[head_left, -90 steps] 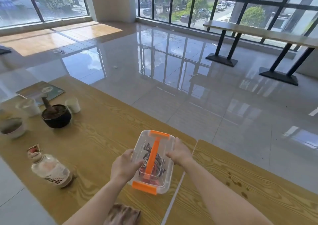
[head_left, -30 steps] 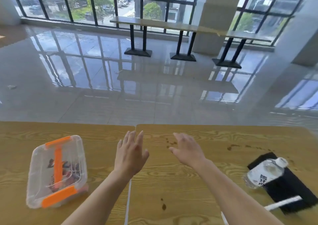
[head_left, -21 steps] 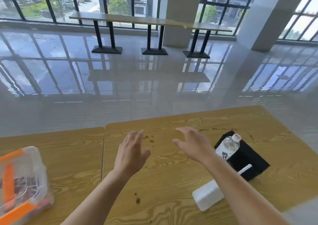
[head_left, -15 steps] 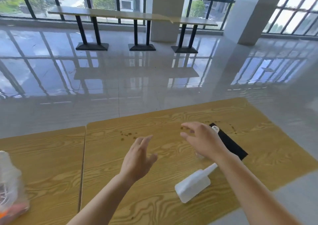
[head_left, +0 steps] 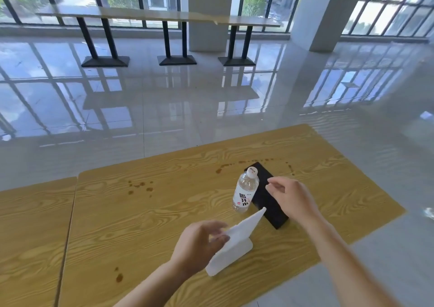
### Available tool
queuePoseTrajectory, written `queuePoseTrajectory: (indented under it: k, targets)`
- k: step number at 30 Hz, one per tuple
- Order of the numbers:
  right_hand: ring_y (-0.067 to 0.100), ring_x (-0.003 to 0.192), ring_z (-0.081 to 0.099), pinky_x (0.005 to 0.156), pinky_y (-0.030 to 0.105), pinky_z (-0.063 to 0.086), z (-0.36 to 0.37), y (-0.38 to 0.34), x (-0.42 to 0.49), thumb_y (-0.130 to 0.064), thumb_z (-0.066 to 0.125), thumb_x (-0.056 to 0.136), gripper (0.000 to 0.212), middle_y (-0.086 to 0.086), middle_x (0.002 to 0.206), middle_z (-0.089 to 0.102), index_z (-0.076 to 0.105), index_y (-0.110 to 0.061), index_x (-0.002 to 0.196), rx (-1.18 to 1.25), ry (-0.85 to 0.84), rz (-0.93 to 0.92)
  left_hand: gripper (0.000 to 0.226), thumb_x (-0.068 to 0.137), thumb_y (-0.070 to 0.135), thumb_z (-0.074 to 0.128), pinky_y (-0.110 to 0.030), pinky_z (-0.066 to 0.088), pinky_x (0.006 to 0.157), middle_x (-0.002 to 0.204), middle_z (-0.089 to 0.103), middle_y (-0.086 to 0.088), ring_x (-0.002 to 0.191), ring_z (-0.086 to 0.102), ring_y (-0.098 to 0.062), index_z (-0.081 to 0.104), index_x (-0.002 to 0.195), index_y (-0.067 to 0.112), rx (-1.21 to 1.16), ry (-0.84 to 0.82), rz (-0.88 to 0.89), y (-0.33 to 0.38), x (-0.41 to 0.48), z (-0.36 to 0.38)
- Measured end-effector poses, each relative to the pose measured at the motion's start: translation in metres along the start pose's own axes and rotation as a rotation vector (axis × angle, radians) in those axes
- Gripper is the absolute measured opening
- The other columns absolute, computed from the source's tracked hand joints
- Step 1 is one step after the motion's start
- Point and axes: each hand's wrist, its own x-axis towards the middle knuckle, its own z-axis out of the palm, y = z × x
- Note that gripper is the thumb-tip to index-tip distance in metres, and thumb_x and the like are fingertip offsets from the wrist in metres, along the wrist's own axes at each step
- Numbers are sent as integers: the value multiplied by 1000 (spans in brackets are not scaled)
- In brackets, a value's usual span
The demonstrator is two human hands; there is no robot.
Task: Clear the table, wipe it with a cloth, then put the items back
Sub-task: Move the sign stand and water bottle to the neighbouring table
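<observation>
Left hand: The left hand [head_left: 199,243] is half curled, with its fingers [head_left: 219,232] at the side of the white pack [head_left: 231,250]. They seem to touch it, but they are blurry, so I cannot tell if they hold it yet.
Right hand: The right hand [head_left: 293,201] hangs over the black flat thing [head_left: 272,209]. Its fingers are loosely bent with the thumb near the first finger. It holds nothing.
White pack: It sits on the table [head_left: 141,224] near the front edge. A white sheet pokes up from it toward the bottle.
Water bottle: The water bottle [head_left: 245,194] is just beside the black flat thing, on its left. It has a white cap and clear water inside.
Black flat thing: It lies flat on the table, partly under the right hand.
Brown spots: There are brown spots [head_left: 141,185] in a few places on the table, some near the bottle and some near the front.
Other table: Another table [head_left: 30,224] stands right next to this one on the left.
Done so far: Not much, I think. Three things are on this table and the spots are not wiped.
Left to do: Take the pack, bottle and black thing away, wipe the spots, then put them all back.
Cloth: I cannot see a cloth here.
</observation>
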Motion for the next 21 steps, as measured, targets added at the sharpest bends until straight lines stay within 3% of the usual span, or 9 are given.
queuePoseTrajectory:
  k: [3,7,11,15,18,21]
  targets:
    - [6,96,61,81,25,46,8,20,22,-31,64,95,32,-3,115,71,67,-19,124,43,8,75,11,92,32,61,-32,52,69,78,69,15,74,62,-6,69,99,33,98,100,62,6,1,6]
    - [18,110,62,92,32,48,20,44,45,-19,66,94,41,3,126,67,59,-15,134,43,-30,182,9,92,24,64,-33,51,67,75,69,12,71,63,-11,71,94,30,138,202,36,4,1,-2]
    - [15,112,59,88,30,45,37,53,49,-26,80,83,75,-1,133,59,43,-18,147,162,-124,186,11,91,20,69,-32,52,66,76,71,18,72,66,-5,73,90,30,141,295,-35,1,-1,-15]
    - [16,129,47,104,40,43,58,43,51,-33,90,71,108,-7,142,46,23,-24,156,313,-173,132,14,90,17,70,-34,52,64,75,70,18,71,66,-5,73,89,31,158,362,-74,-6,-4,-27]
    - [15,126,50,102,39,45,70,34,57,-34,89,71,104,-9,135,51,27,-24,154,340,-174,67,14,91,17,69,-38,52,63,72,69,11,69,65,-14,73,89,30,151,411,-108,-11,-5,-36]
    - [12,104,55,76,21,44,78,26,61,-35,88,71,83,-17,111,54,42,-28,140,260,-143,-3,14,91,16,68,-39,53,64,72,70,9,70,65,-18,74,90,29,126,459,-138,-15,-6,-45]
